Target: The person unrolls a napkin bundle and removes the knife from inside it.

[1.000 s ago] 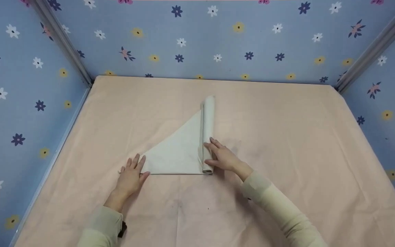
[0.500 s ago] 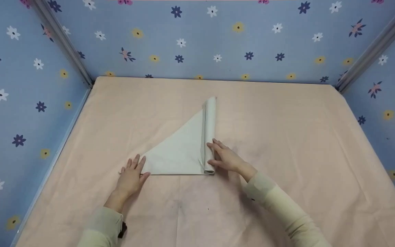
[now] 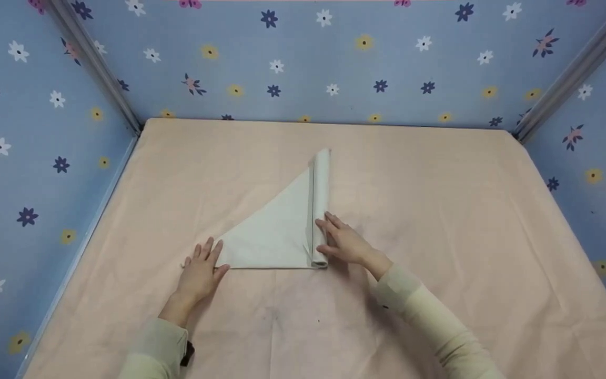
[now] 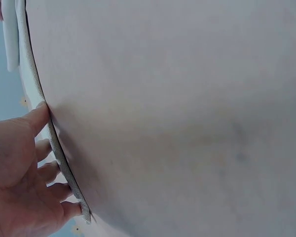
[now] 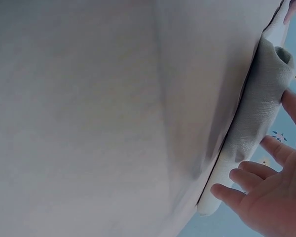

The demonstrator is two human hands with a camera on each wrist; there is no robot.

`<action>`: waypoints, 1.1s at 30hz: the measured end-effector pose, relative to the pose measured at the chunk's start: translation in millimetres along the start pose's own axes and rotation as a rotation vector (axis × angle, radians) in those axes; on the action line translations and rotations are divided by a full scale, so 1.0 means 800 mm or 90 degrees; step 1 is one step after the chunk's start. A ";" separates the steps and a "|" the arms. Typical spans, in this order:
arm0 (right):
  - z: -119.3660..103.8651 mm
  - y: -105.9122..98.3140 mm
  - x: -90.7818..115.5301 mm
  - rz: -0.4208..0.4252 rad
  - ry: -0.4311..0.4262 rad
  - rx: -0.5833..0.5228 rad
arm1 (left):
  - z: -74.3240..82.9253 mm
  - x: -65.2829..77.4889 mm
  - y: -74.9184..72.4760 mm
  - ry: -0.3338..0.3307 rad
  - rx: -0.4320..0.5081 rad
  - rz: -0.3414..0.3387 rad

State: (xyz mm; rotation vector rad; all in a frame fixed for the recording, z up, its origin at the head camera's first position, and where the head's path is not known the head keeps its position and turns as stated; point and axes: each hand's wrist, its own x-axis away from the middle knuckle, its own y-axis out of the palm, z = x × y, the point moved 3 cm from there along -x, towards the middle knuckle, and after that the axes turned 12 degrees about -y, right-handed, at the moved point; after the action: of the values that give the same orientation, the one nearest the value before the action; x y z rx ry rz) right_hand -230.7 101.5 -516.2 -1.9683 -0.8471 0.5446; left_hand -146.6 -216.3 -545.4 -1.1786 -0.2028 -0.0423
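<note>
A pale grey-green cloth lies on the table, its left part flat and triangular. Along its right side runs a rolled-up part, a tube pointing away from me. My left hand rests with spread fingers on the cloth's left corner, thumb at the near edge. My right hand touches the near half of the roll, fingertips on top and thumb near its end. In the right wrist view the roll shows a hollow end, and the fingers look fairly straight against it. The left wrist view shows left fingertips along the cloth's edge.
A peach cloth with creases and faint stains covers the table. Blue flowered panels stand at the back and both sides, joined by grey metal posts at the back corners.
My right hand and the roll have shifted very slightly to the right over the last second. The left hand stays on the same corner.
</note>
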 end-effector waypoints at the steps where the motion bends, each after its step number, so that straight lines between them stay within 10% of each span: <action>1: -0.001 0.000 0.000 0.001 -0.002 0.001 | 0.000 0.000 0.000 0.000 0.000 0.001; 17: -0.018 0.011 -0.021 0.065 -0.021 0.020 | 0.000 0.001 0.000 -0.013 -0.006 -0.002; 33: -0.022 0.030 -0.040 0.007 0.059 0.029 | 0.002 0.001 -0.001 -0.005 -0.004 0.004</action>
State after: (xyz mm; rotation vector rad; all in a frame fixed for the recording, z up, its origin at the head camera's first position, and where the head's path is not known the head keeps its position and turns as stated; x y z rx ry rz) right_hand -232.2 58.8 -526.3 -1.9428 -0.7608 0.4710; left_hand -146.0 -215.5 -544.0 -1.1856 -0.2061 -0.0321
